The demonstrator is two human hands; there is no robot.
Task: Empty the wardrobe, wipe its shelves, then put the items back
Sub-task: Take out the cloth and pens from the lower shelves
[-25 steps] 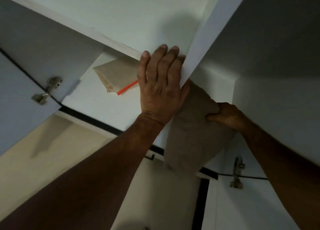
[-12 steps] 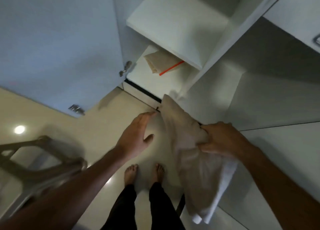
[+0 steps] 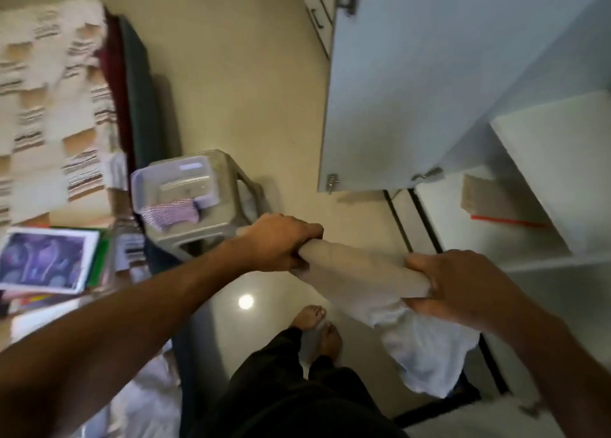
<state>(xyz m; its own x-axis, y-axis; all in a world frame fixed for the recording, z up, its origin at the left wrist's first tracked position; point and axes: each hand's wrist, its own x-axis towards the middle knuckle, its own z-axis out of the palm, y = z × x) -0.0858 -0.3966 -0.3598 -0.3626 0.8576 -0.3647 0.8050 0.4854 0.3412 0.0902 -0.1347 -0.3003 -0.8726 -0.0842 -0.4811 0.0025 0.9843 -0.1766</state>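
Held out level between both hands above the glossy cream floor tiles [image 3: 251, 113]: a folded beige cloth bundle [image 3: 360, 269] with a paler white fabric layer [image 3: 426, 355] hanging loose beneath it. Left hand [image 3: 281, 242] closed over the bundle's left end, fingers [image 3: 310, 232] curled across the top edge, thumb hidden under the fabric. Right hand [image 3: 459, 285] clamped on the right end, fingers wrapped round the fold so that the cloth runs straight from one fist to the other. Just right of the hands, the open white wardrobe [image 3: 542, 246], its pale door [image 3: 413, 84] swung out, a white shelf board [image 3: 558, 160] above a lower shelf bearing a flat tan folded packet with an orange-red strip [image 3: 489, 203]. Left of the hands, a grey plastic stool [image 3: 211, 219] carrying a clear plastic tub [image 3: 172, 183] with a purple-and-white striped rag [image 3: 172, 214] draped over its rim. Further left, a bed with a cream patterned blanket [image 3: 49, 100] and a stack of books and papers [image 3: 46, 256]. Below, black trousers and bare feet [image 3: 314, 325] on the tiles.
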